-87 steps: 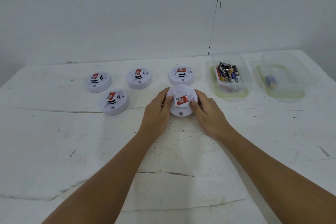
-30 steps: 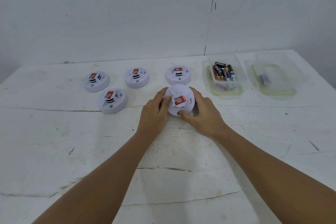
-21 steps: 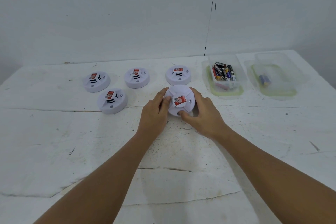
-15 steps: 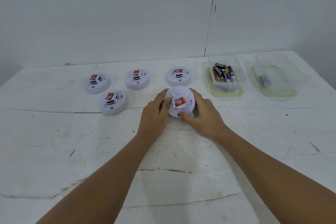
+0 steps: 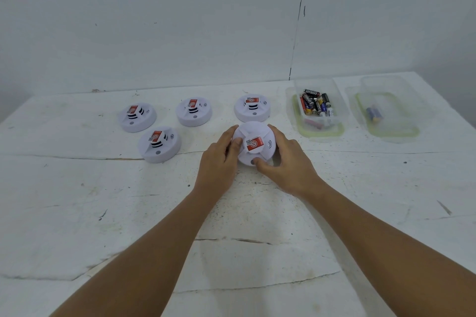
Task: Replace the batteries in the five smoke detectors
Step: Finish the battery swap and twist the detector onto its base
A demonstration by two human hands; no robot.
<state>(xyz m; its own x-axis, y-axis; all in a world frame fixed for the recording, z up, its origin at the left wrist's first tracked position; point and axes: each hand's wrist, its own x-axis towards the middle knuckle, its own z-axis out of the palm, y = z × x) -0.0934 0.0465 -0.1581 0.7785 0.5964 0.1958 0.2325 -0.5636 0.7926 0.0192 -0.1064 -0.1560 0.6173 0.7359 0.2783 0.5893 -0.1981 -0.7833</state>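
A round white smoke detector [image 5: 255, 145] with a red label sits on the white table between my hands. My left hand [image 5: 219, 162] grips its left side, thumb on top near the label. My right hand [image 5: 286, 165] grips its right side, thumb curled onto the front rim. Several more white detectors lie behind: one at the back left [image 5: 137, 116], one at the back middle [image 5: 194, 111], one straight behind [image 5: 252, 107] and one at the front left [image 5: 159, 143]. A clear tub [image 5: 334, 100] holds several batteries [image 5: 315, 104].
A second clear tub [image 5: 401, 100] at the far right holds a blue battery [image 5: 374, 114]. Both tubs stand on green-rimmed lids. A white wall rises just behind the table's back edge [image 5: 180, 86]. The table top is cracked and scuffed.
The detector has turned slightly between my hands: its red label now points more to the right. My right thumb has shifted onto the front rim. The camera view drifted a little.
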